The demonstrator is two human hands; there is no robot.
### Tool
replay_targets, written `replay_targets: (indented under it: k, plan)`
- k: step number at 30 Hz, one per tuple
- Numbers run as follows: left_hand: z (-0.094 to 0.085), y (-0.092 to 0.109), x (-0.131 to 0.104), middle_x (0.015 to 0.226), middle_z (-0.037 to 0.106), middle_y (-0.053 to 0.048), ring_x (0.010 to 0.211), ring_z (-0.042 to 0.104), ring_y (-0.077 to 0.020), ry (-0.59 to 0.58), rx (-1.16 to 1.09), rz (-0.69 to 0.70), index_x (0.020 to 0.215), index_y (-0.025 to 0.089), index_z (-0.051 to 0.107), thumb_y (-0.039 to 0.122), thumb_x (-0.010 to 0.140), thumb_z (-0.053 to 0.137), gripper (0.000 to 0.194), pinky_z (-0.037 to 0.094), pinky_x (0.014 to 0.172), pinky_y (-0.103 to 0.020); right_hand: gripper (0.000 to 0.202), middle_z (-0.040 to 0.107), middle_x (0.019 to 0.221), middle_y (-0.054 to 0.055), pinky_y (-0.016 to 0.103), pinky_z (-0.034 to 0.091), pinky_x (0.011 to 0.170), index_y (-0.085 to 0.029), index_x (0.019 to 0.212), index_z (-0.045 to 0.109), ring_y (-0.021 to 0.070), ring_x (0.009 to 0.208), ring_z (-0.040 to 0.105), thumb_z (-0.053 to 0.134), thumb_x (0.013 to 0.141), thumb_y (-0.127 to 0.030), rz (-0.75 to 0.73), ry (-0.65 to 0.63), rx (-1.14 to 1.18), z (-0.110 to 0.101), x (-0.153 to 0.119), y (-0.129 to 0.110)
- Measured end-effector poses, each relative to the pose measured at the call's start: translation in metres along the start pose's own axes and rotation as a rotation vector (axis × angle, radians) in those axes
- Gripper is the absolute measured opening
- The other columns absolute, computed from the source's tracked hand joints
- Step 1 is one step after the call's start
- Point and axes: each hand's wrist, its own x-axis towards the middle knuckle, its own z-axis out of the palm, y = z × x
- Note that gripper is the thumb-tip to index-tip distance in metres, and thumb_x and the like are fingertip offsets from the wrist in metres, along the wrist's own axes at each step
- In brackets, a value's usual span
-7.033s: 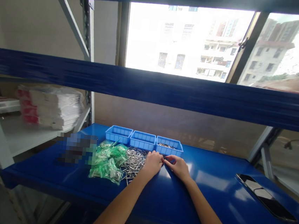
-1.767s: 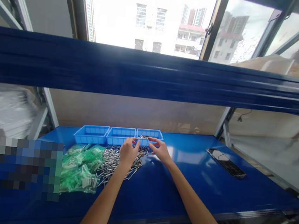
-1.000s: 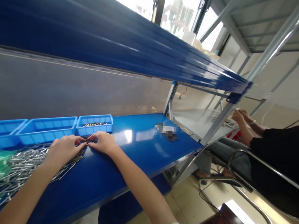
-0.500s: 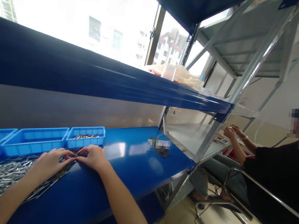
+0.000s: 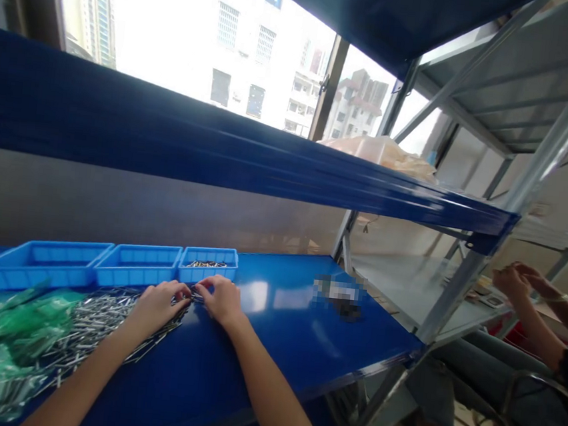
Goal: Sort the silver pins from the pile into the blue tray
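Note:
My left hand (image 5: 158, 308) rests at the right end of a heap of long, thin metal pins (image 5: 98, 316) on the blue tabletop. Its thumb and fingers are bent together over the pieces; what lies between them is too small to make out. Just to the right, my right hand (image 5: 221, 301) curls its thumb and forefinger toward the left fingertips, close above a few dark pins. Whatever it pinches is also too small to tell. Behind my right hand stands a small blue bin (image 5: 208, 274) with similar pieces inside.
Two larger blue bins, one in the middle (image 5: 137, 279) and one at left (image 5: 41, 277), stand in the row. Green plastic bags (image 5: 15, 341) lie at front left. A blue shelf beam (image 5: 209, 155) crosses above. Another person's hands (image 5: 516, 279) are at far right.
The view has turned left, bringing more of the green bags and bins in. My fingertips, close together before, now show a small gap between the two hands.

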Motion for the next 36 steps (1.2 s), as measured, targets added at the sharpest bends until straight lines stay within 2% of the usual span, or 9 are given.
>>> replay_targets:
  k: [4, 9, 18, 30, 36]
  plan:
    - [0.007, 0.002, -0.003, 0.083, 0.065, -0.003, 0.084, 0.057, -0.0189, 0.056, -0.009, 0.006, 0.083, 0.023, 0.064, 0.033, 0.077, 0.046, 0.022, 0.038, 0.077, -0.03, 0.024, 0.067, 0.089, 0.0, 0.022, 0.039, 0.067, -0.026, 0.086, 0.066, 0.0159, 0.083, 0.06, 0.048, 0.082, -0.041, 0.031, 0.013, -0.016, -0.002, 0.0, 0.001]
    - [0.012, 0.001, -0.004, 0.083, 0.065, -0.002, 0.084, 0.056, -0.0188, 0.099, -0.03, -0.017, 0.083, 0.023, 0.065, 0.032, 0.078, 0.049, 0.019, 0.037, 0.076, -0.03, 0.024, 0.068, 0.085, 0.0, 0.022, 0.039, 0.064, -0.024, 0.081, 0.067, 0.016, 0.08, 0.061, 0.049, 0.081, -0.04, -0.003, 0.034, 0.044, -0.002, -0.001, 0.007]
    - [0.017, -0.001, -0.001, 0.085, 0.064, -0.002, 0.089, 0.054, -0.0187, 0.077, -0.068, -0.03, 0.08, 0.024, 0.069, 0.032, 0.077, 0.053, 0.018, 0.035, 0.082, -0.032, 0.027, 0.067, 0.085, -0.001, 0.024, 0.038, 0.059, -0.026, 0.08, 0.067, 0.0174, 0.077, 0.06, 0.048, 0.078, -0.045, 0.029, 0.01, 0.053, -0.001, 0.0, 0.018]
    - [0.015, 0.0, -0.004, 0.086, 0.064, -0.004, 0.084, 0.057, -0.0193, 0.161, -0.072, -0.045, 0.082, 0.022, 0.066, 0.026, 0.076, 0.052, 0.016, 0.037, 0.079, -0.033, 0.028, 0.068, 0.087, 0.002, 0.025, 0.039, 0.06, -0.024, 0.084, 0.067, 0.0187, 0.077, 0.061, 0.044, 0.081, -0.04, 0.039, 0.036, 0.06, 0.001, 0.002, 0.016]
    - [0.009, 0.005, -0.004, 0.088, 0.064, -0.004, 0.084, 0.057, -0.0175, 0.242, -0.093, -0.041, 0.089, 0.02, 0.065, 0.022, 0.079, 0.047, 0.02, 0.038, 0.079, -0.03, 0.027, 0.067, 0.089, 0.002, 0.023, 0.039, 0.062, -0.023, 0.086, 0.066, 0.0169, 0.077, 0.061, 0.044, 0.082, -0.038, 0.028, 0.035, 0.043, 0.001, 0.001, 0.016]
